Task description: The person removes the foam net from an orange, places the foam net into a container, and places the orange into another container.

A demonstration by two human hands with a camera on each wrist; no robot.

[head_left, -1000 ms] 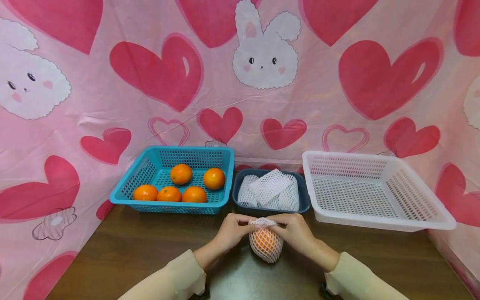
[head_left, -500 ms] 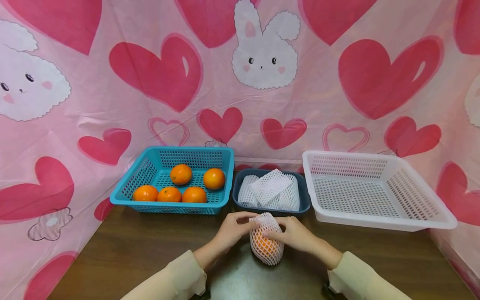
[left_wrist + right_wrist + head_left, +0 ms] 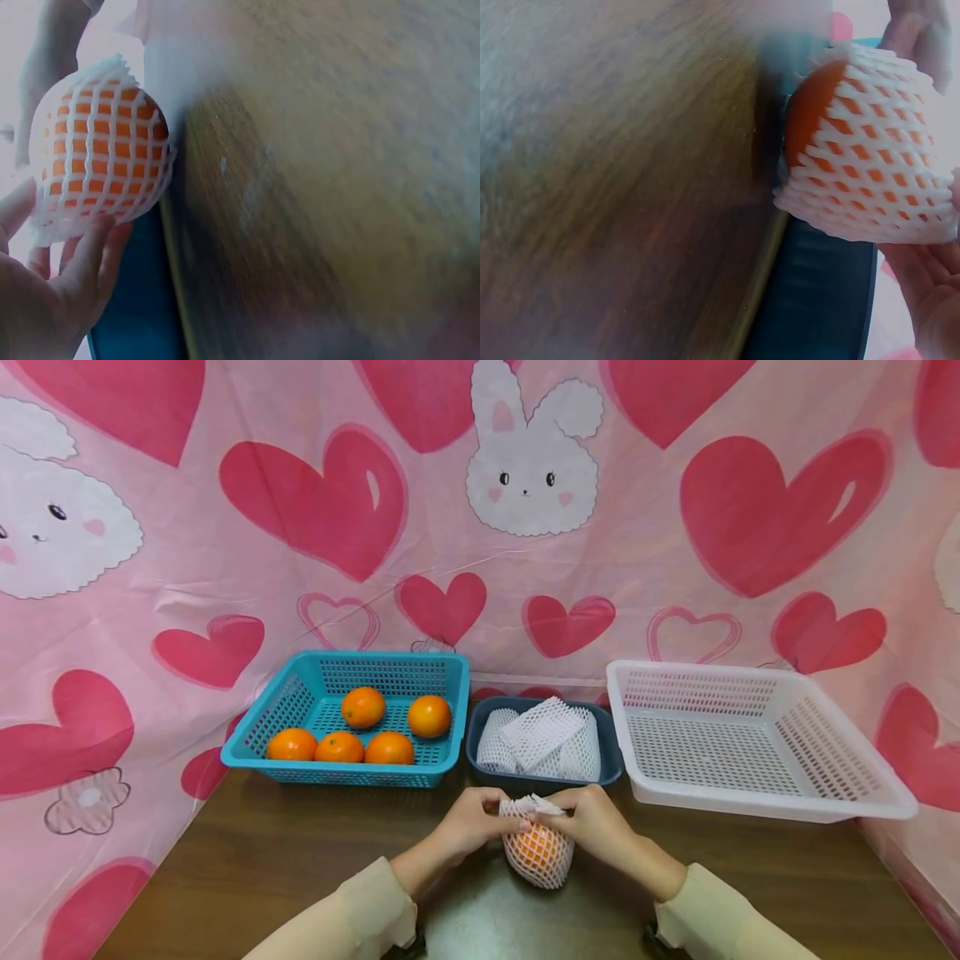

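An orange sits inside a white foam net sleeve at the front middle of the table. My left hand pinches the sleeve's upper edge from the left, thumb across the front. From the right, my right hand pinches the same edge, which is bunched between the two hands. In the right wrist view, bare orange peel shows at the end away from the right hand's fingers. The left wrist view has the left fingers under the sleeve's edge.
A blue basket at the back left holds several oranges. Behind the hands, a dark blue tray holds folded foam sleeves. A white basket stands at the back right. A pink patterned cloth hangs behind.
The right thumb has shifted from the sleeve's front up to its top edge. The sleeve's top, standing up half a second ago, is now bunched lower. The wrapped orange has moved slightly right.
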